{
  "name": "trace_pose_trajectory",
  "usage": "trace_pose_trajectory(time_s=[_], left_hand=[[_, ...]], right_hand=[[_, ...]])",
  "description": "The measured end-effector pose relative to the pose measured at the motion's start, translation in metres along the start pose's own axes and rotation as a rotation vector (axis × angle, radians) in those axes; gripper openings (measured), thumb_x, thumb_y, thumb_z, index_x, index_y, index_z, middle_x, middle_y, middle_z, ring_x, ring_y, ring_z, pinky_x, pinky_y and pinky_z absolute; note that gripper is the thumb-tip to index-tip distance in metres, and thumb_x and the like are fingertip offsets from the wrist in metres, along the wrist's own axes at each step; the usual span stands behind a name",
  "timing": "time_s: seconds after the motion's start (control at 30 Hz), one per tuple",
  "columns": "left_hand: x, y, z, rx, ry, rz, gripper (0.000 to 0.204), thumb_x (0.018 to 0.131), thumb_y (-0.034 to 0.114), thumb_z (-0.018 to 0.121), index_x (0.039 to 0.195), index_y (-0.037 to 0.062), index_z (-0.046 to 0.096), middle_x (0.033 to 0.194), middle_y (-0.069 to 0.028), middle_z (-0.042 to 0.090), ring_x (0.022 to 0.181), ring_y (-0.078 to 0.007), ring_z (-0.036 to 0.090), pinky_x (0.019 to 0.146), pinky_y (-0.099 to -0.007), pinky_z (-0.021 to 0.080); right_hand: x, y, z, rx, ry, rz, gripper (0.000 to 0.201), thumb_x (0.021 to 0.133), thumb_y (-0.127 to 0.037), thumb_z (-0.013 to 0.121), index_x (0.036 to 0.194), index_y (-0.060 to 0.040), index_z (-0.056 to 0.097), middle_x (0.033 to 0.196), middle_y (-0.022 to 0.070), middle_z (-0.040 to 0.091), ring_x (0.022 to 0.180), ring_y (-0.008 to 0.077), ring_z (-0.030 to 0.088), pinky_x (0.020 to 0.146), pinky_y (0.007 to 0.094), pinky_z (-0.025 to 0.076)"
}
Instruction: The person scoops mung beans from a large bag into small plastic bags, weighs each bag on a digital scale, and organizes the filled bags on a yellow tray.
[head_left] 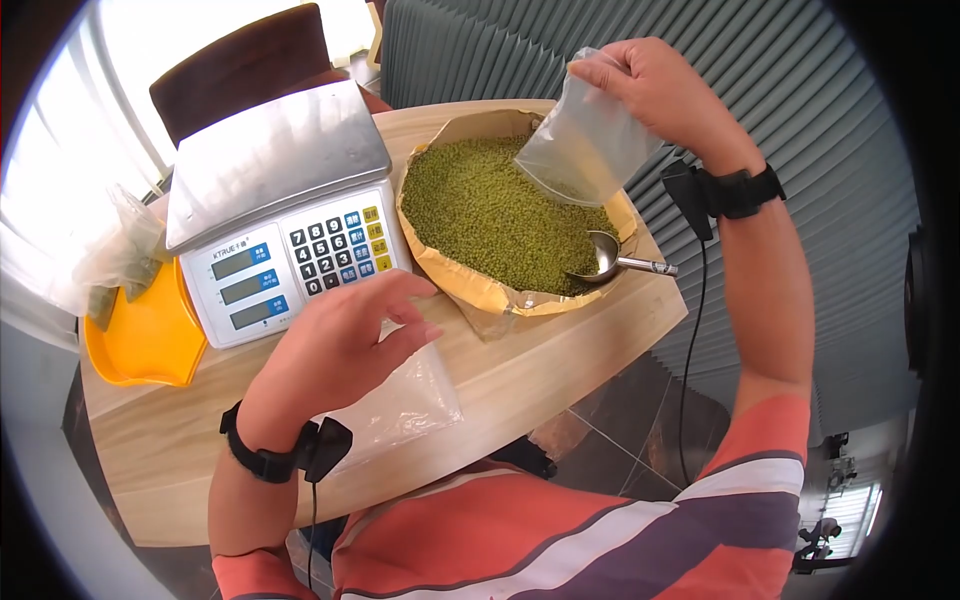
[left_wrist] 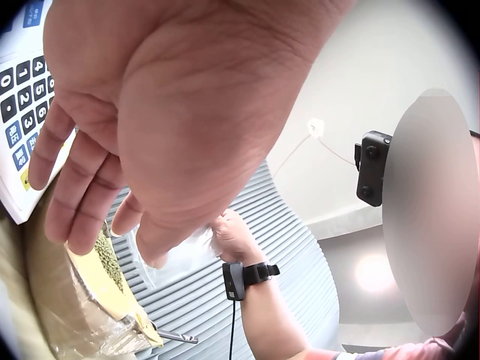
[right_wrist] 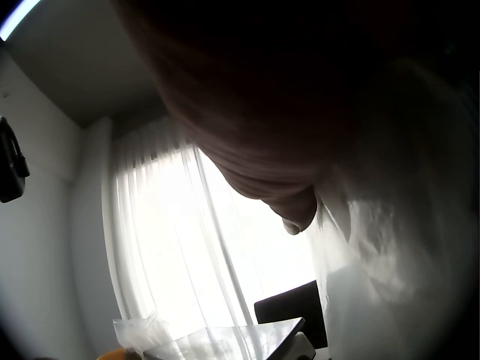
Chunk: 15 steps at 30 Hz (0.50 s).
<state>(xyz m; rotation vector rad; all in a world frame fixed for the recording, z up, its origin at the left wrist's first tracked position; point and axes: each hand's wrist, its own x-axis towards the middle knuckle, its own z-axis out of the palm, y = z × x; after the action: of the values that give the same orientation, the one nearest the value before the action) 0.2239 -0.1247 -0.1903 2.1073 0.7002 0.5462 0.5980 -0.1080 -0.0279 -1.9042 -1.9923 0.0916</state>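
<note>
High over the right side of a paper sack (head_left: 462,290) of green beans (head_left: 470,200), my right hand (head_left: 672,95) pinches a clear plastic bag (head_left: 580,140) by its top. The bag hangs down in front of the beans and looks empty apart from the green showing through near its bottom. A metal scoop (head_left: 604,254) lies in the beans, its handle over the sack's right rim. My left hand (head_left: 335,335) hovers with loosely bent fingers and nothing in them, between the scale's keypad and the sack. Its palm shows in the left wrist view.
A digital scale (head_left: 205,275) with a steel platform stands left of the sack. An orange scoop-shaped tray (head_left: 150,340) with filled clear bags (head_left: 125,250) is at the far left. A flat plastic bag (head_left: 415,400) lies near the table's front edge. Behind stands a brown chair (head_left: 240,70).
</note>
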Motion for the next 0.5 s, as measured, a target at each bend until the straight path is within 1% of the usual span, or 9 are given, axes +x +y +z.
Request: trace_pose_trajectory(time_s=[0.07, 0.1, 0.17, 0.2, 0.27, 0.3, 0.37, 0.43, 0.5], left_hand=[[0.006, -0.002, 0.002, -0.023, -0.005, 0.054, 0.034, 0.101, 0.016, 0.081, 0.13, 0.0016, 0.07, 0.101, -0.012, 0.08, 0.093, -0.0219, 0.077, 0.08, -0.0347, 0.059], [0.01, 0.004, 0.001, -0.022, 0.002, 0.054, 0.034, 0.101, 0.016, 0.081, 0.13, 0.0016, 0.07, 0.101, -0.012, 0.08, 0.093, -0.0219, 0.077, 0.08, -0.0347, 0.059], [0.027, 0.017, -0.002, -0.144, -0.049, -0.03, 0.036, 0.103, 0.018, 0.08, 0.132, -0.0015, 0.069, 0.106, -0.0113, 0.079, 0.1, -0.0185, 0.076, 0.085, -0.0329, 0.058], [0.038, 0.02, 0.0, -0.14, -0.048, -0.032, 0.036, 0.103, 0.018, 0.08, 0.132, -0.0015, 0.069, 0.106, -0.0113, 0.079, 0.1, -0.0185, 0.076, 0.085, -0.0329, 0.058], [0.065, 0.019, 0.01, -0.237, 0.092, -0.082, 0.04, 0.106, 0.02, 0.077, 0.135, -0.0041, 0.067, 0.111, -0.0094, 0.078, 0.104, -0.0156, 0.073, 0.089, -0.0313, 0.058], [0.08, 0.015, 0.017, -0.235, 0.097, -0.083, 0.04, 0.106, 0.02, 0.077, 0.135, -0.0041, 0.067, 0.111, -0.0094, 0.078, 0.104, -0.0156, 0.073, 0.089, -0.0313, 0.058], [0.112, 0.002, 0.034, -0.205, 0.385, 0.062, 0.042, 0.107, 0.023, 0.076, 0.137, -0.0053, 0.066, 0.109, -0.0067, 0.076, 0.1, -0.0139, 0.069, 0.089, -0.0295, 0.057], [0.142, -0.002, 0.044, -0.226, 0.402, 0.08, 0.042, 0.108, 0.025, 0.075, 0.136, -0.0049, 0.067, 0.107, -0.0054, 0.074, 0.098, -0.0124, 0.068, 0.087, -0.0289, 0.056], [0.157, -0.002, 0.045, -0.252, 0.408, 0.105, 0.041, 0.108, 0.026, 0.074, 0.135, -0.0045, 0.067, 0.105, -0.0041, 0.073, 0.095, -0.011, 0.067, 0.086, -0.0284, 0.056]], right_hand=[[0.0, 0.001, 0.0, 0.039, 0.095, -0.036, 0.041, 0.11, -0.039, 0.071, 0.101, -0.0003, 0.08, 0.083, 0.001, 0.074, 0.074, 0.0088, 0.068, 0.069, 0.0292, 0.055], [-0.001, -0.002, -0.002, 0.038, 0.096, -0.043, 0.041, 0.11, -0.039, 0.071, 0.101, -0.0003, 0.08, 0.083, 0.001, 0.074, 0.074, 0.0088, 0.068, 0.069, 0.0292, 0.055], [-0.006, -0.005, -0.001, 0.097, 0.038, -0.01, 0.044, 0.108, -0.041, 0.073, 0.108, 0.0017, 0.081, 0.086, 0.0059, 0.078, 0.073, 0.0137, 0.071, 0.069, 0.0327, 0.058], [-0.008, -0.006, -0.002, 0.1, 0.04, -0.012, 0.044, 0.108, -0.041, 0.073, 0.108, 0.0017, 0.081, 0.086, 0.0059, 0.078, 0.073, 0.0137, 0.071, 0.069, 0.0327, 0.058], [-0.01, -0.01, -0.003, 0.143, 0.059, -0.019, 0.046, 0.108, -0.044, 0.072, 0.107, 0.0016, 0.081, 0.085, 0.0051, 0.077, 0.074, 0.0129, 0.071, 0.069, 0.0314, 0.058], [-0.012, -0.011, -0.005, 0.144, 0.059, -0.025, 0.046, 0.108, -0.044, 0.072, 0.107, 0.0016, 0.081, 0.085, 0.0051, 0.077, 0.074, 0.0129, 0.071, 0.069, 0.0314, 0.058], [-0.015, -0.013, -0.008, 0.182, 0.057, -0.032, 0.046, 0.109, -0.045, 0.071, 0.108, 0.0, 0.081, 0.085, 0.0036, 0.076, 0.073, 0.0113, 0.07, 0.068, 0.03, 0.057], [-0.019, -0.013, -0.009, 0.228, 0.057, -0.019, 0.047, 0.109, -0.046, 0.071, 0.107, -0.0006, 0.082, 0.086, 0.003, 0.076, 0.073, 0.0108, 0.07, 0.067, 0.0295, 0.057], [-0.022, -0.008, -0.01, 0.269, 0.063, 0.005, 0.047, 0.11, -0.047, 0.071, 0.106, -0.0013, 0.082, 0.086, 0.0025, 0.076, 0.072, 0.0103, 0.069, 0.066, 0.0289, 0.056]])
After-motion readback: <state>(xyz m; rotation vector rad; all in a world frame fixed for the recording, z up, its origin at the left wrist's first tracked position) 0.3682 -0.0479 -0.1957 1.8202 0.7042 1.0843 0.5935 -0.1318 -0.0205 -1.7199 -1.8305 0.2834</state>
